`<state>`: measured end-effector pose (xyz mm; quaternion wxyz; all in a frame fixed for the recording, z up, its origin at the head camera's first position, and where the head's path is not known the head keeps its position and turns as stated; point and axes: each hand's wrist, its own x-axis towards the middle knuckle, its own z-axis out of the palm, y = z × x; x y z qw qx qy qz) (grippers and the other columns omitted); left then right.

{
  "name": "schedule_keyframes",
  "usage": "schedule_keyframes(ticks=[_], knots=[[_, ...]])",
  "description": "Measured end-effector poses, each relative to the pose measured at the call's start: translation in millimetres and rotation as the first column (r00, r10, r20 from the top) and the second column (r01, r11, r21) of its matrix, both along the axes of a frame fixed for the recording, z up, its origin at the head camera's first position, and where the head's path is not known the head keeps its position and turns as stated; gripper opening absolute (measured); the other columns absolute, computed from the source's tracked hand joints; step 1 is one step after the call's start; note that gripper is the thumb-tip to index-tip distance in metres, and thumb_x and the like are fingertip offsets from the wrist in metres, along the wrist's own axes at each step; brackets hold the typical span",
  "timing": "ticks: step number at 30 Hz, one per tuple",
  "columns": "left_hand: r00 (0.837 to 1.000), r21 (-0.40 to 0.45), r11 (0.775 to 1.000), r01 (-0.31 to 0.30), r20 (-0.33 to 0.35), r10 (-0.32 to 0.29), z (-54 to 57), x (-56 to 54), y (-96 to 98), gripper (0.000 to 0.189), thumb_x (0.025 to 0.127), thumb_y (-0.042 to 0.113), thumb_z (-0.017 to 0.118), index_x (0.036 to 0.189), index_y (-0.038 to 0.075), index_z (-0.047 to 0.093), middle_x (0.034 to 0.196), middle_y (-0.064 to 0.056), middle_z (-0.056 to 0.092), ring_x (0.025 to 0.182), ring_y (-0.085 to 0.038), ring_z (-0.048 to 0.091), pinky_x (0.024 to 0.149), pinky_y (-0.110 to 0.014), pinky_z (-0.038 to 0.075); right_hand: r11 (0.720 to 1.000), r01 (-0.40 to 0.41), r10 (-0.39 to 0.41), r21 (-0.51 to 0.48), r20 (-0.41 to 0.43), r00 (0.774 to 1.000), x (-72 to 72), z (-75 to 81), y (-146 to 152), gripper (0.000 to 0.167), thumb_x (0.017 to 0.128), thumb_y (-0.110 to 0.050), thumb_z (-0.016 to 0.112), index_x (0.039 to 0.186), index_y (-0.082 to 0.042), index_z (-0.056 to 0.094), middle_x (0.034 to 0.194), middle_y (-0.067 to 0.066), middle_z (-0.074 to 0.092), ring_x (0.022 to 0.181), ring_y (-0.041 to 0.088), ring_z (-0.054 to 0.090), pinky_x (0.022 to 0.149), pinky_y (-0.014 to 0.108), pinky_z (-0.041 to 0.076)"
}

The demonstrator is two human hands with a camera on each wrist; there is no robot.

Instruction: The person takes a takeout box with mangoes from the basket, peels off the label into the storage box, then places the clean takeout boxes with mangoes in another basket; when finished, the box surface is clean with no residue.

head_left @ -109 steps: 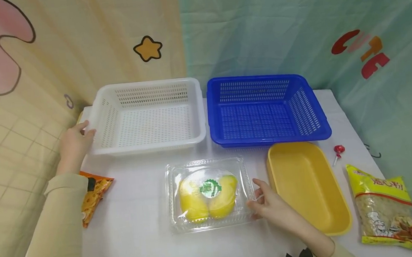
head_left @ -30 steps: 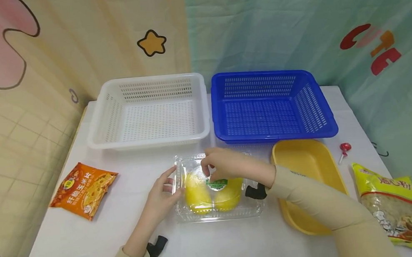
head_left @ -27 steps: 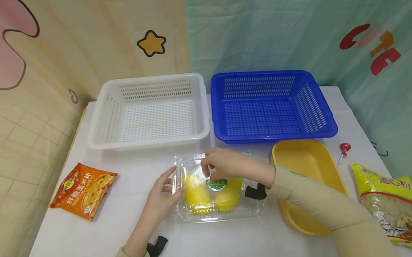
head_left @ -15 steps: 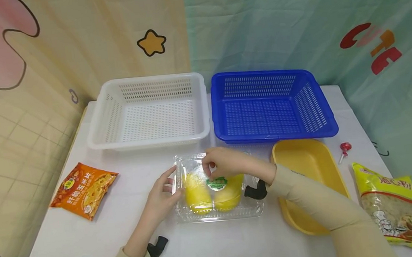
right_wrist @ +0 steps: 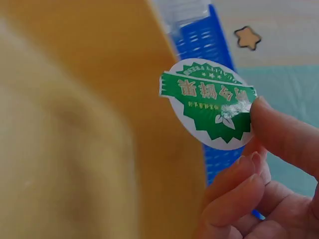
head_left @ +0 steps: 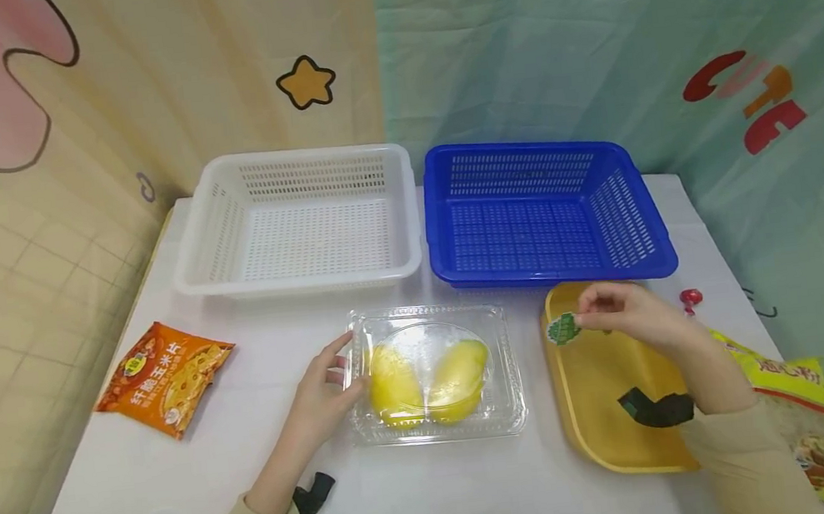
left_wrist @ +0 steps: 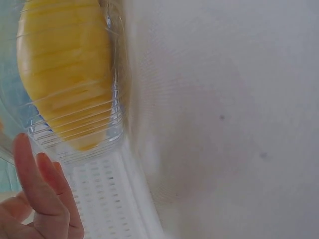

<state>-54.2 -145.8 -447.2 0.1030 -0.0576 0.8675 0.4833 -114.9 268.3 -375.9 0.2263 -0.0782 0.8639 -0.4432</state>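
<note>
My right hand (head_left: 640, 318) pinches a round green-and-white sticker (head_left: 563, 329) between thumb and fingers, above the left part of the yellow tray (head_left: 578, 440). In the right wrist view the printed face of the sticker shows, with its far side free. A clear plastic clamshell box (head_left: 514, 420) lies on the table in front of me, with two yellow mangoes (head_left: 461, 379) inside and its lid down. My left hand (head_left: 321, 400) rests at the left edge of that box, fingers mostly straight, thumb near the lid's side. In the left wrist view, its fingertips are beside the ridged wall.
A white basket (head_left: 294, 283) and a blue basket (head_left: 527, 274) stand side by side at the back. An orange snack packet (head_left: 166, 379) lies at the left. Right of the tray are a red lollipop (head_left: 691, 296) and a yellow-topped food bag (head_left: 795, 384), partly behind my right forearm.
My right hand has moved right, from the box lid to over the yellow tray, taking the sticker off the lid. Before that, my left hand came from the white basket to the box.
</note>
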Motion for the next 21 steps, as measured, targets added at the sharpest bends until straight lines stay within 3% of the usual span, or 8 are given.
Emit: schedule_keyframes(ticks=[2, 5, 9, 16, 21], knots=[[1.000, -0.005, 1.000, -0.008, 0.000, 0.008, 1.2, 0.0, -0.5, 0.068, 0.087, 0.015, 0.067, 0.150, 0.017, 0.041, 0.121, -0.017, 0.055, 0.103, -0.029, 0.055, 0.078, -0.035, 0.053, 0.997, 0.059, -0.062, 0.043, 0.089, 0.994, 1.2, -15.2, 19.7, 0.021, 0.096, -0.020, 0.062, 0.102, 0.000, 0.058, 0.082, -0.004, 0.055, 0.077, 0.016, 0.051, 0.069, 0.026, 0.045], [1.000, -0.012, 1.000, -0.022, 0.003, 0.022, 1.9, 0.0, -1.4, 0.068, 0.088, 0.014, 0.067, 0.150, 0.017, 0.040, 0.120, -0.017, 0.055, 0.103, -0.029, 0.055, 0.077, -0.035, 0.054, 0.989, 0.034, -0.059, 0.146, 0.167, 0.984, -1.9, -36.9, 30.2, 0.026, 0.095, -0.023, 0.063, 0.103, 0.002, 0.059, 0.081, -0.002, 0.055, 0.075, 0.016, 0.050, 0.065, 0.026, 0.043], [1.000, -0.019, 0.999, -0.028, 0.009, 0.028, 1.4, 0.1, -1.8, 0.068, 0.088, 0.015, 0.068, 0.150, 0.017, 0.040, 0.120, -0.018, 0.055, 0.103, -0.028, 0.055, 0.077, -0.035, 0.054, 0.966, -0.019, -0.021, 0.259, 0.149, 0.989, -5.7, -54.6, 26.5, 0.026, 0.092, -0.021, 0.067, 0.098, 0.004, 0.063, 0.078, 0.001, 0.057, 0.073, 0.016, 0.049, 0.063, 0.025, 0.042], [1.000, -0.013, 0.999, -0.031, 0.005, 0.031, 1.1, 1.6, -1.5, 0.068, 0.088, 0.015, 0.068, 0.150, 0.017, 0.040, 0.120, -0.018, 0.055, 0.103, -0.029, 0.056, 0.076, -0.036, 0.055, 0.946, 0.052, -0.074, 0.320, 0.056, 0.996, -3.4, -60.8, 16.1, 0.021, 0.087, -0.015, 0.071, 0.092, 0.003, 0.060, 0.080, 0.005, 0.057, 0.075, 0.018, 0.050, 0.065, 0.028, 0.044], [1.000, -0.010, 1.000, -0.022, -0.001, 0.022, 2.4, 3.5, -1.5, 0.067, 0.089, 0.014, 0.068, 0.150, 0.016, 0.041, 0.120, -0.018, 0.055, 0.103, -0.029, 0.056, 0.076, -0.036, 0.055, 0.961, 0.081, -0.089, 0.265, 0.016, 0.996, -2.2, -37.2, 24.2, 0.028, 0.091, -0.020, 0.069, 0.100, 0.004, 0.059, 0.085, 0.006, 0.061, 0.078, 0.020, 0.053, 0.067, 0.028, 0.048]])
